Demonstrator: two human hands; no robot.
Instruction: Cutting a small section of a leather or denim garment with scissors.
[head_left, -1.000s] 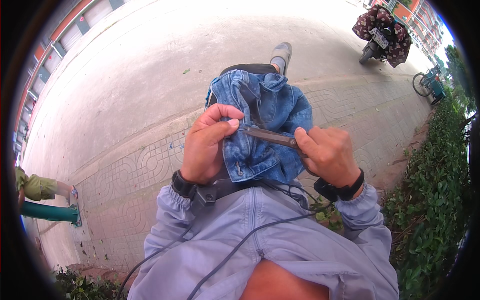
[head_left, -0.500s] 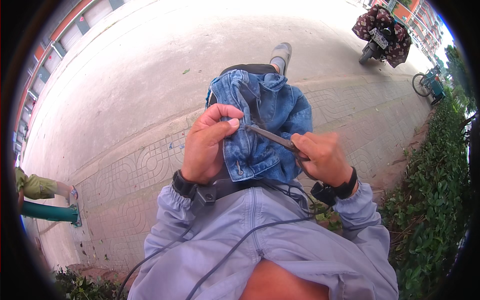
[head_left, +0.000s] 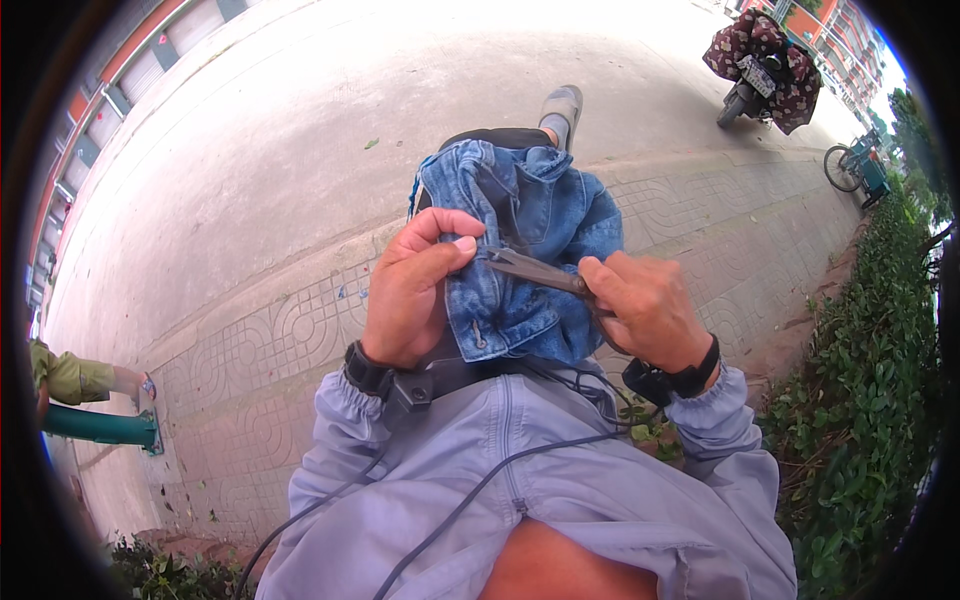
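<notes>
- Our left hand [head_left: 412,268] pinches the denim [head_left: 540,205] between thumb and finger.
- The denim lies right of it, near our lap's far edge [head_left: 510,136].
- The scissors [head_left: 545,273] point leftward, slightly up, tips just beside that pinch.
- Our right hand [head_left: 650,308], nearer the handles, grips them.

The jacket [head_left: 430,455] is a pale lavender-grey, thin and crinkled, with a zip [head_left: 512,440] of matching tone running down its front. Its long sleeves [head_left: 720,430] end in gathered, elastic-looking cuffs [head_left: 350,392]. Around each wrist sits a wide black strap [head_left: 692,378] carrying a small dark box [head_left: 411,391], squarish on the left wrist. A thin black cable [head_left: 440,525] crosses the jacket front; another [head_left: 310,512] lies over the left side. The fingers [head_left: 450,222] are bare. Lower down show black trousers [head_left: 500,136], a grey sock [head_left: 551,123] and a light greyish shoe [head_left: 565,100].
</notes>
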